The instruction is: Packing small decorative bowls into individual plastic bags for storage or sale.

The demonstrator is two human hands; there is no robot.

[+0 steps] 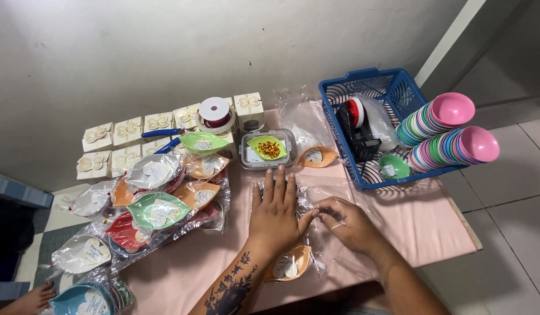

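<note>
At the left, the heap of wrapped leaf-shaped dishes (159, 210) overhangs the edge of the pink-covered table (410, 224) and, in my judgement, a nudge from the forearm could send several sliding off. At centre, the left hand (274, 211) lies flat and fully open, pressing a clear cellophane bag (313, 195); an orange leaf dish (290, 264) sits at the wrist, liable to be swept aside. The right hand (347, 223) pinches the bag's edge with curled fingers, and a hard pull risks tearing the thin film.
</note>
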